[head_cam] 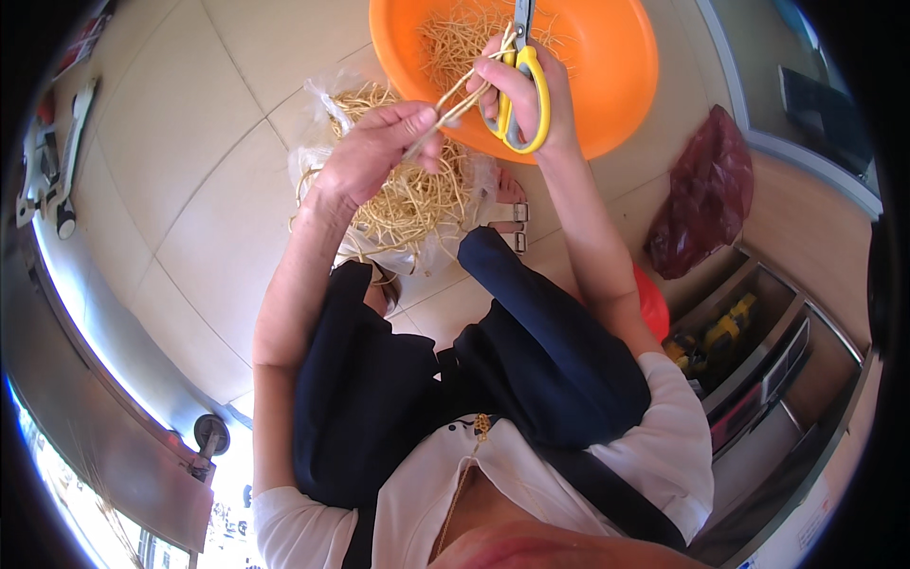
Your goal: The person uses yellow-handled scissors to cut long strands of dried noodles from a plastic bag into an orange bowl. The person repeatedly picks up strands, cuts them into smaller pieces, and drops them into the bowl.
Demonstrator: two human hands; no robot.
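Observation:
My left hand pinches a few thin, pale, root-like strands between thumb and fingers. Their other ends are gripped by my right hand, which also holds scissors with yellow and grey handles, blades pointing up and away. Beyond and below the right hand stands an orange plastic basin with a heap of thin strand pieces inside. Under my left hand, a clear plastic bag lies open on the floor, full of long tangled strands.
A dark red plastic bag lies on the tiled floor to the right, beside an open shelf unit holding yellow items. A red object shows behind my right arm. At the left are a metal stand and a castor wheel.

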